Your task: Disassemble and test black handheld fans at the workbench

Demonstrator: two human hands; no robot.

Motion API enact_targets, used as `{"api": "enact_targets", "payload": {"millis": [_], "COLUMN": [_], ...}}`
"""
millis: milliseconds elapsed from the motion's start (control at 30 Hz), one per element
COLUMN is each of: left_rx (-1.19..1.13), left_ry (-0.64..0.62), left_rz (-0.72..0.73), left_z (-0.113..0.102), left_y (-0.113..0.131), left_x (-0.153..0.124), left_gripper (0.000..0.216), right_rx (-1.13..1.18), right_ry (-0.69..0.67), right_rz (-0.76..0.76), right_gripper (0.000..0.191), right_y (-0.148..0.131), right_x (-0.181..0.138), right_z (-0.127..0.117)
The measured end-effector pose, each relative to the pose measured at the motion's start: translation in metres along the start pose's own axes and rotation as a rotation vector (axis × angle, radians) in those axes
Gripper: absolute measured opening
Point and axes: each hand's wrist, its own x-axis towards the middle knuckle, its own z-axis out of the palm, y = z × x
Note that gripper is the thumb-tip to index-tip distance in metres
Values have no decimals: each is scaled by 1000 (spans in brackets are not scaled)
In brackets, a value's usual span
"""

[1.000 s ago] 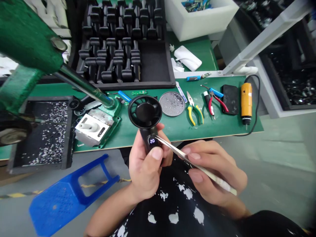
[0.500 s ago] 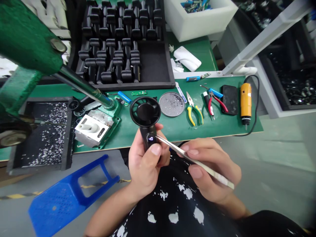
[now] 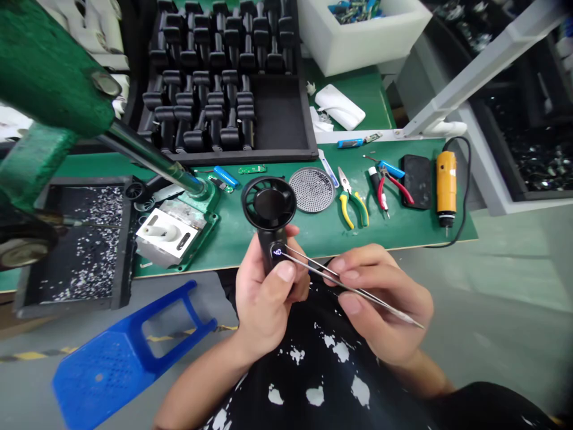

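My left hand (image 3: 268, 292) is wrapped round the handle of a black handheld fan (image 3: 270, 204), its round head facing up toward me. A small lit display showing digits glows on the fan's neck, just above my thumb. Between the thumb and fingers of my right hand (image 3: 385, 298) is a pair of metal tweezers (image 3: 344, 283). Their two tips are apart and reach to the edge of the display; whether they touch it I cannot tell. The lower handle is hidden by my left hand.
Behind the fan stands a black tray (image 3: 286, 119) of fan bodies. A perforated round cover (image 3: 312, 190), pliers (image 3: 351, 200), red-handled cutters (image 3: 394, 182) and a yellow electric screwdriver (image 3: 446, 188) lie on the green bench. At left is a green press (image 3: 197, 197), with a blue stool (image 3: 107, 370) below.
The fan has shifted slightly right and down. The tweezers have turned in my right hand, so both arms now show with their tips spread.
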Motion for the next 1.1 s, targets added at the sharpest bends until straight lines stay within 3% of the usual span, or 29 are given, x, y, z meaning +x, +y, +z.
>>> {"api": "enact_targets", "payload": {"millis": [733,967,1100], "left_rx": [38,-115,-152], "left_ry": [23,-15,-11], "left_rz": [4,-82,-120], "left_z": [2,0,1], "left_y": [2,8,13], "left_x": [-2,1,1], "left_gripper": [26,40,38], "right_rx": [-168,-159,-130], "right_ry": [-37,31,-5], "right_rz": [-53,-112,-177], "right_gripper": [53,36,31], "right_y": [-6,0,3], "right_x": [-1,-4,-6], "right_z": [-5,-5,-7]}}
